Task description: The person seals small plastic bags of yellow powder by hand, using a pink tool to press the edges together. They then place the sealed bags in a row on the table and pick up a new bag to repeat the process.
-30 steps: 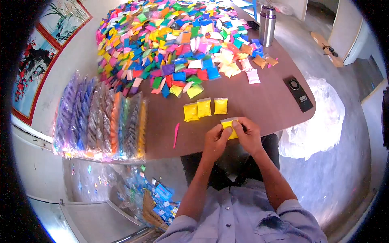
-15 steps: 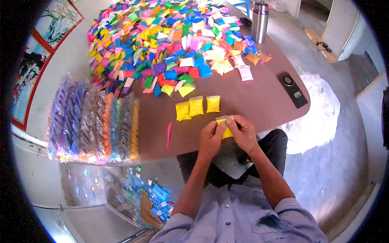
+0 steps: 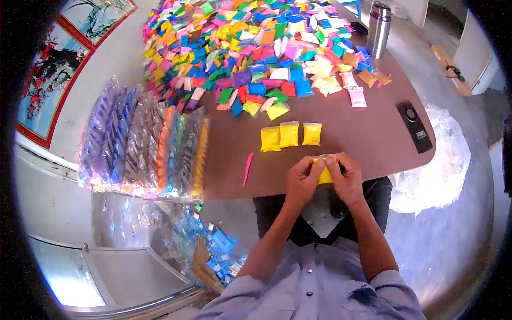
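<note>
Between my two hands, at the table's near edge, is a small yellow packet in clear plastic. My left hand pinches its top edge from the left, thumb on the front. From the right, my right hand grips the same edge, its thumb close to the other one. Parts of the packet are hidden behind the fingers. Just beyond my hands lie a few more yellow packets in a row. A pink plastic stick rests on the table to the left of my hands.
A large heap of coloured packets covers the far table. Long bags of coloured packets line the left edge. A steel flask stands far right, near a black device. A plastic sack and litter lie on the floor.
The whole view has shifted, so the table and hands appear farther right. Both hands keep hold of the yellow packet, with little change in their grip.
</note>
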{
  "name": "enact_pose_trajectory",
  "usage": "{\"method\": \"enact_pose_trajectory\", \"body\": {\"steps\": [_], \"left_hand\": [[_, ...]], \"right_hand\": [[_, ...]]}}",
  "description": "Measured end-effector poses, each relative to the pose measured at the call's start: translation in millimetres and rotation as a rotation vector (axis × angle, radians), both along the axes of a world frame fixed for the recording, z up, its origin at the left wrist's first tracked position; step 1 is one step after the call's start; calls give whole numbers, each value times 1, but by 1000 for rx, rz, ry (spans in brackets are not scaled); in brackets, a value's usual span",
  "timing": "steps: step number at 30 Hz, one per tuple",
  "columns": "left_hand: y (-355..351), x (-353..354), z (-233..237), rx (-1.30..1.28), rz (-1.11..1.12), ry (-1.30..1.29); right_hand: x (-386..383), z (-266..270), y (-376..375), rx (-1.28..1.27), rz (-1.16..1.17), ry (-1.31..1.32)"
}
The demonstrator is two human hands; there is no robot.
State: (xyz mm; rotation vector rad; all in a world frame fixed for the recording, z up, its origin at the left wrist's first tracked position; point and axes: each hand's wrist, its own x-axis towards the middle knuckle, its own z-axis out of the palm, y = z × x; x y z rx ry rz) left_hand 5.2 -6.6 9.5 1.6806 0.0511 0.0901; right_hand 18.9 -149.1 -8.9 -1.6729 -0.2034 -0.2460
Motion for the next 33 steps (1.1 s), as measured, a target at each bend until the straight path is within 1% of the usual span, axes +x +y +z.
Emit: {"method": "enact_pose_trajectory", "body": {"steps": [3, 5, 7, 9, 11, 13, 14, 16, 17, 20, 24, 26, 27, 30, 32, 33], "left_hand": [[4, 0, -6, -31, -18, -26], [7, -1, -10, -54, -36, -24], [8, 0, -9, 7, -81, -18], [6, 0, -6, 25, -101, -33], [1, -1, -3, 30, -144, -38], [2, 0, 0, 122, -125, -52], [4, 0, -2, 109, -143, -42], [7, 0, -5, 2, -134, 53], [7, 0, -8, 41, -110, 6], [11, 1, -22, 59, -104, -48], [9, -1, -4, 76, -153, -11], [5, -3, 1, 65, -162, -5], [6, -3, 1, 64, -165, -4], [9, -1, -1, 119, -186, 35], [11, 0, -8, 127, -150, -47], [12, 0, -8, 127, -152, -44]], "right_hand": [[0, 0, 0, 37, 6, 70], [1, -7, 0, 60, 3, 58], [-1, -6, 1, 82, -4, 52], [-2, -2, 2, 56, -101, 67], [1, -11, 0, 56, -128, 61], [4, -17, 2, 104, -125, 19], [3, -17, 2, 92, -144, 29], [3, -6, 2, 81, -57, 100], [2, -1, 1, 13, -21, 90], [0, 1, 0, 73, 43, 148], [-1, -2, 1, 127, 17, 110], [0, -1, 2, 151, -84, 94], [1, -2, 2, 151, -87, 96], [3, -7, 1, 109, -107, 33], [5, -10, 1, -81, -109, 36], [5, -10, 1, -81, -110, 39]]}}
